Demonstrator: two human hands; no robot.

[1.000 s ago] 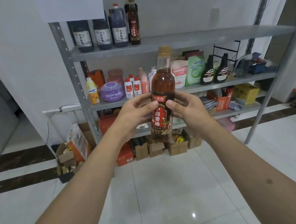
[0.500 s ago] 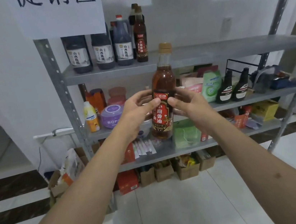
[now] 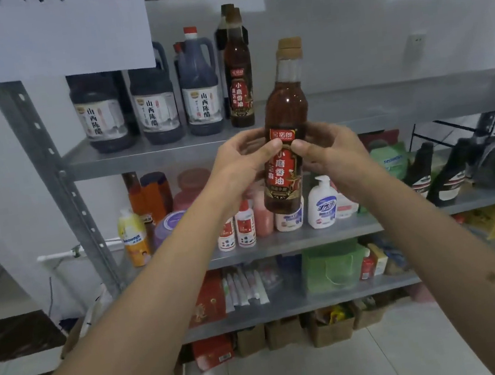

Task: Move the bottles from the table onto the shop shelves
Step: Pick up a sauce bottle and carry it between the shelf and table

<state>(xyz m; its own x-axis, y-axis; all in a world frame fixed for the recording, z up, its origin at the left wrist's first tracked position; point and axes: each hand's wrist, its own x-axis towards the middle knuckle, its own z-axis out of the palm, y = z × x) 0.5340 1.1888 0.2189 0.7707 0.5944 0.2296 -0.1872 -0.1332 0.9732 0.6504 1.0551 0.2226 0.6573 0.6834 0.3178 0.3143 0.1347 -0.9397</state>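
Note:
I hold a tall sesame oil bottle [image 3: 285, 113] upright in front of the metal shelves, its brown oil and red label facing me. My left hand [image 3: 242, 169] grips its left side and my right hand [image 3: 335, 157] grips its right side, thumbs on the label. The bottle's base hangs below the edge of the upper shelf [image 3: 387, 109]. On that shelf stand three dark vinegar jugs [image 3: 155, 105] and a matching sesame oil bottle [image 3: 237, 72], left of the one I carry.
The upper shelf is bare to the right of the bottles. The middle shelf [image 3: 278, 241] carries soap dispensers, small white bottles and dark bottles. Lower shelves hold boxes and a green bag. A steel upright [image 3: 48, 169] stands at left under a paper sign [image 3: 46, 31].
I have come closer to the shelves, which now fill the view. The bottle has stayed upright in both hands and has risen toward the upper shelf's edge.

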